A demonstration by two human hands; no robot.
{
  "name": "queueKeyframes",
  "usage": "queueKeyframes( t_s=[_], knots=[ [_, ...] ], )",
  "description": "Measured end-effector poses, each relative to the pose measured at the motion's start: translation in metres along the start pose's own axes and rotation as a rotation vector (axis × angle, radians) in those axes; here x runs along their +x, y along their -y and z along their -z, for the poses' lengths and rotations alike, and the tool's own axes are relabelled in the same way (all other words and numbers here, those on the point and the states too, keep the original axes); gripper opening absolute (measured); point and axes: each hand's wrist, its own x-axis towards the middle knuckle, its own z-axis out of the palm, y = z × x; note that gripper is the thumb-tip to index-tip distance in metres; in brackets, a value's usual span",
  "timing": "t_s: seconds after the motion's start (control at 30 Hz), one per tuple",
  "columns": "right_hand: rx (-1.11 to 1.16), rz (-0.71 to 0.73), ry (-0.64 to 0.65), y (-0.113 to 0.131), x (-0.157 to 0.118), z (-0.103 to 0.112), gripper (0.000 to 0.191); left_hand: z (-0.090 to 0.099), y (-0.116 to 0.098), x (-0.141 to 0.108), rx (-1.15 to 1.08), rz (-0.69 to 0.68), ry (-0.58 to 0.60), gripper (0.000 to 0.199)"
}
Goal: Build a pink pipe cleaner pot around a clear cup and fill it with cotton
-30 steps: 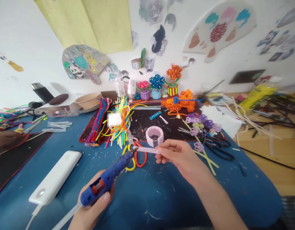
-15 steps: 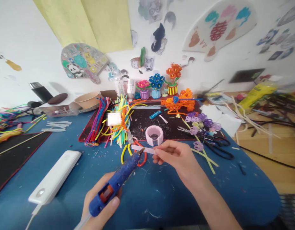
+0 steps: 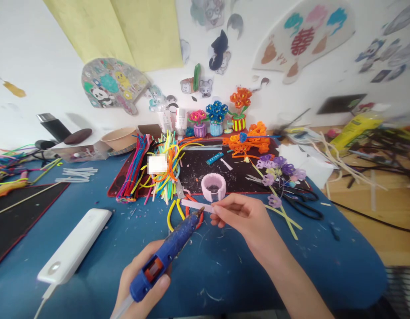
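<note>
My left hand (image 3: 148, 270) is wrapped round a blue hot glue gun (image 3: 171, 250), a clear glue stick trailing from its rear end. The gun's nozzle sits at a short pale pink strip (image 3: 196, 205), close to the strip's right end. That right end is pinched between the thumb and fingers of my right hand (image 3: 240, 215). Just behind the strip stands a pale pink ribbed ring (image 3: 213, 187) with a gap in its front. Pliers with red and yellow handles (image 3: 174, 217) lie beneath the strip, partly covered by the gun.
Bundles of coloured pipe cleaners (image 3: 165, 168) lie on a dark mat (image 3: 194, 181). Purple pipe-cleaner flowers (image 3: 274, 168) and black scissors (image 3: 302, 204) are at the right. A white power bank (image 3: 75, 246) with a cable lies left. Small potted pipe-cleaner flowers (image 3: 216, 119) stand along the wall.
The glue gun's nozzle has shifted slightly right along the strip, toward my right hand's fingers. Both grips stay the same. The whole view has moved a little.
</note>
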Motion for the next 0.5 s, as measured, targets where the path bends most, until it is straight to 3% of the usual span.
queueKeyframes(
  t_s=[0.5],
  knots=[
    [-0.009, 0.024, 0.005, -0.0007, 0.0007, -0.0007, 0.019, -0.0017, -0.0043, 0.0028, 0.104, -0.040, 0.045, 0.043]
  ],
)
